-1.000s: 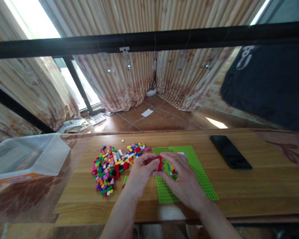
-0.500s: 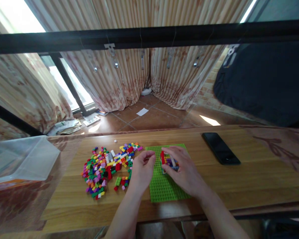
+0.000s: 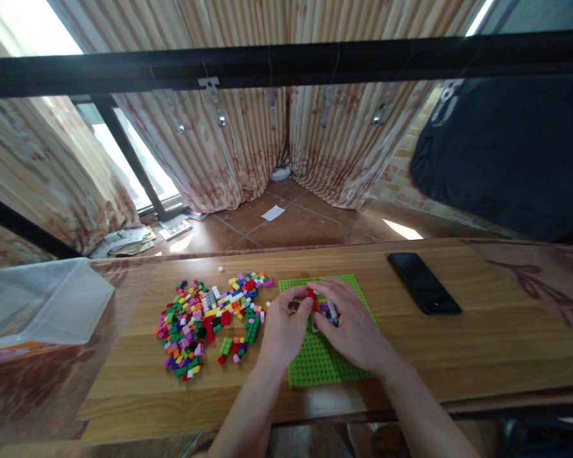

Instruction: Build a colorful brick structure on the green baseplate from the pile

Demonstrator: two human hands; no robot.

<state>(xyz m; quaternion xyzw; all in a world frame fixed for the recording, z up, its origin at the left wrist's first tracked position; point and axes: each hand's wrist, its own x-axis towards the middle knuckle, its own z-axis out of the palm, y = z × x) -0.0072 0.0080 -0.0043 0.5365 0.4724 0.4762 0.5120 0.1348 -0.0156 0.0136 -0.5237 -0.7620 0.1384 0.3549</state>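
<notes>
A bright green studded baseplate (image 3: 318,366) lies on the wooden table. On its upper half stands a small build of toy bricks (image 3: 325,306), red at its left edge, with purple, white and grey-blue bricks behind. My right hand (image 3: 351,327) curls around the build from the right, thumb in front and fingers over the far side, hiding much of it. At the red edge my left hand (image 3: 286,324) is closed, thumb and forefinger pinched together against the build. Whatever is between those fingertips is too small and covered to make out.
Left of the baseplate spreads a pile of loose coloured bricks (image 3: 186,334); a lone white brick (image 3: 221,269) sits behind it. A black phone (image 3: 424,283) lies at the right. A translucent plastic container (image 3: 42,305) stands at the far left. A dark bar (image 3: 286,67) crosses beyond the table.
My left hand has moved right, from the baseplate's left side to the build's red edge. My right hand stays around the build.
</notes>
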